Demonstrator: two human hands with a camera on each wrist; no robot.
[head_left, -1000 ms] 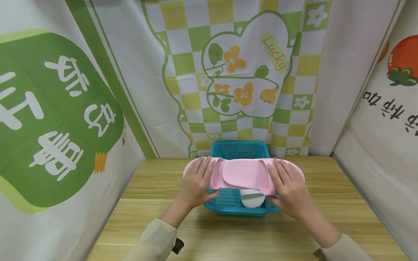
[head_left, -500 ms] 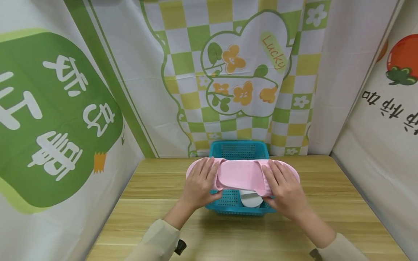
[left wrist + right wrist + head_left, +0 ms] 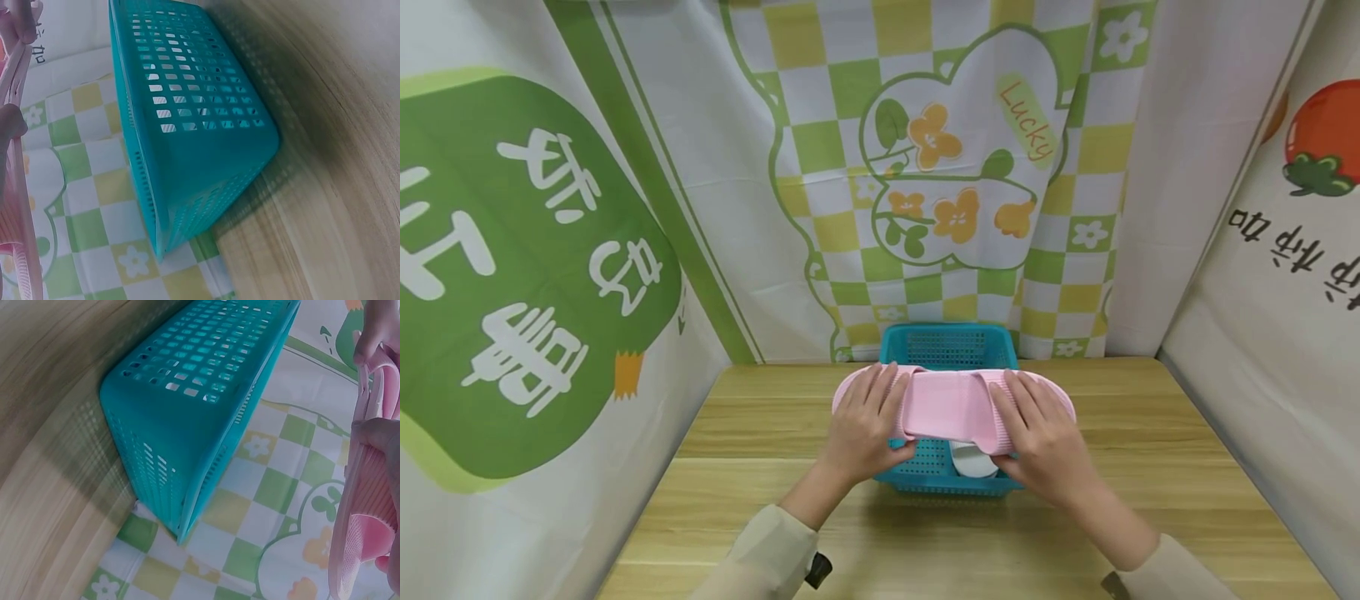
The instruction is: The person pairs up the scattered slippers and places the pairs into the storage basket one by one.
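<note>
A pair of pink slippers (image 3: 946, 406) lies end to end above the basket, toes pointing outward and soles overlapping in the middle. My left hand (image 3: 862, 429) grips the left slipper at its strap, fingers on top and thumb below. On the other side, my right hand (image 3: 1041, 437) holds the right slipper the same way. Beneath them stands a turquoise plastic basket (image 3: 917, 482) with perforated walls. Inside it, a white object with a rounded end (image 3: 973, 462) is partly covered by the slippers. Both wrist views show the slippers at the frame edge, apart from the basket (image 3: 206, 150).
The basket stands on a wood-grain table (image 3: 760, 475), close to the back edge. A checkered cloth (image 3: 917, 292) hangs right behind it. Printed white cloths close off the left (image 3: 550, 500) and right (image 3: 1285, 375) sides.
Both hands have moved closer together, so the slippers overlap more and span a shorter length. The basket and the white object have stayed put.
</note>
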